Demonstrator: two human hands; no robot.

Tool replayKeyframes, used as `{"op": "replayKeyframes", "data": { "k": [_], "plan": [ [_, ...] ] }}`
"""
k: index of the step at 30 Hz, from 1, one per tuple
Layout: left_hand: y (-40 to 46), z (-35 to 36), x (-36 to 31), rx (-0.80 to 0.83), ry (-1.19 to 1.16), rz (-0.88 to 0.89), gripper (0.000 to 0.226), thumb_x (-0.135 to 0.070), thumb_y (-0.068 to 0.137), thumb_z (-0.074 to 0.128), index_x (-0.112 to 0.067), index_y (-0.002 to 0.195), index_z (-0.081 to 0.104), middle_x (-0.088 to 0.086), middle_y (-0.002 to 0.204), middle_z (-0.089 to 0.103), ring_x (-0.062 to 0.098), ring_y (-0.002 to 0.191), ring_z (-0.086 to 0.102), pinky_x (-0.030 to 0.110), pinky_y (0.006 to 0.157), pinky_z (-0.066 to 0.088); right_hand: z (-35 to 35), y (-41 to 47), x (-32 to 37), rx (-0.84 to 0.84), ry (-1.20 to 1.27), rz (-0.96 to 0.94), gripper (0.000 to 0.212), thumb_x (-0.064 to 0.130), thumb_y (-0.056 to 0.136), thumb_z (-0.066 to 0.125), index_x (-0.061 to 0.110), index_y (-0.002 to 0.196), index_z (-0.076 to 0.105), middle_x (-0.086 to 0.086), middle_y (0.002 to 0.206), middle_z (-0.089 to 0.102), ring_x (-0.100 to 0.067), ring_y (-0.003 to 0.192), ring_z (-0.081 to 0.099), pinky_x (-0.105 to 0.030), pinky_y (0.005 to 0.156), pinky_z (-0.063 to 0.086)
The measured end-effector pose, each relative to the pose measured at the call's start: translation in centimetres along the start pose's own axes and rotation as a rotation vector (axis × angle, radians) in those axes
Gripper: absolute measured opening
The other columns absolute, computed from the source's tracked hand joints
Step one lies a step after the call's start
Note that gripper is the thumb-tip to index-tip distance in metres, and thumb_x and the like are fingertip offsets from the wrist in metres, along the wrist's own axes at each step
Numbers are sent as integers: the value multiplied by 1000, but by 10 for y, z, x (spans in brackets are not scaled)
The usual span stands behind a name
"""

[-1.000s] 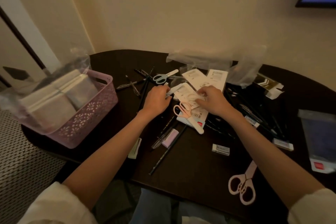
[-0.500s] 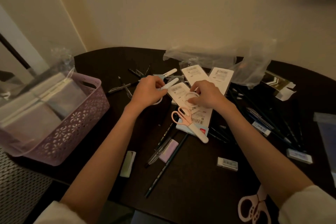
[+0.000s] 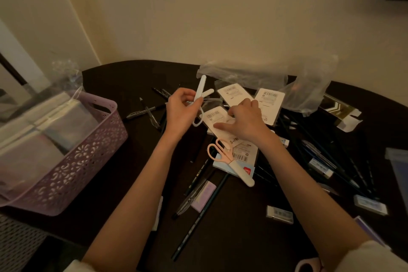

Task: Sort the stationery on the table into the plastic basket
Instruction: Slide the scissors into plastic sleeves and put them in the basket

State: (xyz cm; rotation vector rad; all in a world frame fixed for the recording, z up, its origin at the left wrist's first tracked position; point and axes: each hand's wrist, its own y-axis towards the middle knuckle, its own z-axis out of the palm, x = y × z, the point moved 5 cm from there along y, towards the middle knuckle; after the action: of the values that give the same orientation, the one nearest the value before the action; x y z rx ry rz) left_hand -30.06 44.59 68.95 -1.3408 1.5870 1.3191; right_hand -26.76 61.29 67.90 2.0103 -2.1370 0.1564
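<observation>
— Left hand (image 3: 181, 108): we pinch white scissors (image 3: 199, 95) aloft; right hand (image 3: 245, 121) spread flat on cards (image 3: 217, 117).
— Basket (image 3: 88, 157): holds packets only; pens, erasers, pink scissors (image 3: 227, 157) remain on worktop (image 3: 231, 227).

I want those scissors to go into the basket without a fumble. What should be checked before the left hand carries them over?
1. Left hand grips the white-sheathed scissors: ok.
2. Scissors lifted off the pile: ok.
3. Blades covered by sheath: ok.
4. Free room in the plastic basket beside the wrapped packs: cannot tell.
5. Right hand rests on the barcode card, out of the path: ok.
</observation>
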Motion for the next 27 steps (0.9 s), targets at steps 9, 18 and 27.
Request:
{"op": "replayKeyframes", "data": {
  "k": [9,18,27],
  "plan": [
    [-4,-9,4,-32,-26,-7,23,-14,85,72,-7,105,63,5,93,67,9,74,68,14,58,51,8,2,8,40,87,-7,83,66,68,70,21,133,46,-10,128,38,-29,119,31,-37,93,31],
    [-5,-14,7,-73,28,45,32,-10,93,58,-15,124,49,-3,88,58,10,76,64,18,62,51,8,3,5,87,123,7,83,60,65,75,24,134,44,-9,129,34,-30,122,30,-40,100,30],
    [-5,-19,5,-10,380,66,32,-18,104,35,-23,120,62,9,117,50,3,73,45,14,59,34,7,6,10,43,242,0,82,40,61,83,21,130,43,-6,127,44,-27,123,37,-39,100,30]
  ]
}}
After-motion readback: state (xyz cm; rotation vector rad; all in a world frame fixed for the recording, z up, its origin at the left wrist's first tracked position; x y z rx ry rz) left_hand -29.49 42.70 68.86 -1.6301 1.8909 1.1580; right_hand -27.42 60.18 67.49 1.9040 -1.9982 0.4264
